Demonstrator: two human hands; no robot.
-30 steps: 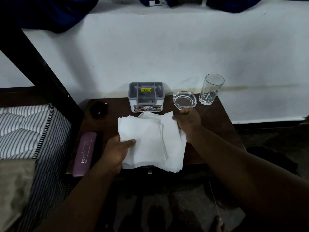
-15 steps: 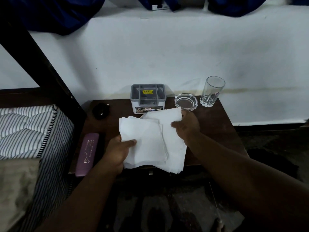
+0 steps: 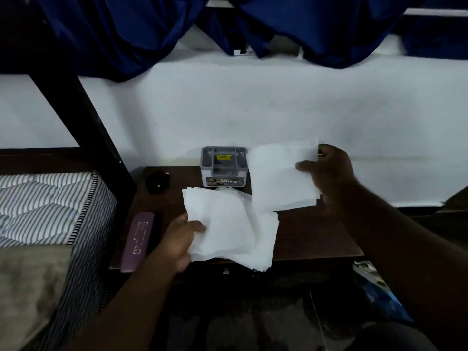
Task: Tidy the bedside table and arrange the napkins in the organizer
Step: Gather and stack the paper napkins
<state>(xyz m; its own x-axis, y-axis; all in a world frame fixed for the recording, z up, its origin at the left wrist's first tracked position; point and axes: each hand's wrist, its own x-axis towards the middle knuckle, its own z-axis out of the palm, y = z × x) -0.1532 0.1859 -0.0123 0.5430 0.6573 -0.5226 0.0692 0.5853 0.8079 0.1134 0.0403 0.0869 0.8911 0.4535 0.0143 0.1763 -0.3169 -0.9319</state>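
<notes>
Dark bedside table point(image 3: 314, 236) against a white wall. Its bare right half offers open room. A grey organizer point(image 3: 223, 166) stands at the back edge, its top unobstructed. A lifted napkin point(image 3: 281, 176) hangs just right of it. Loose napkins point(image 3: 228, 229) cover the front middle; a purple case point(image 3: 138, 241) and black object point(image 3: 157, 182) occupy the left.

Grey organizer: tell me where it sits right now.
In the head view the grey organizer stands at the back of the bedside table against the white wall, behind the napkin pile and just left of the napkin lifted by the right hand.
</notes>
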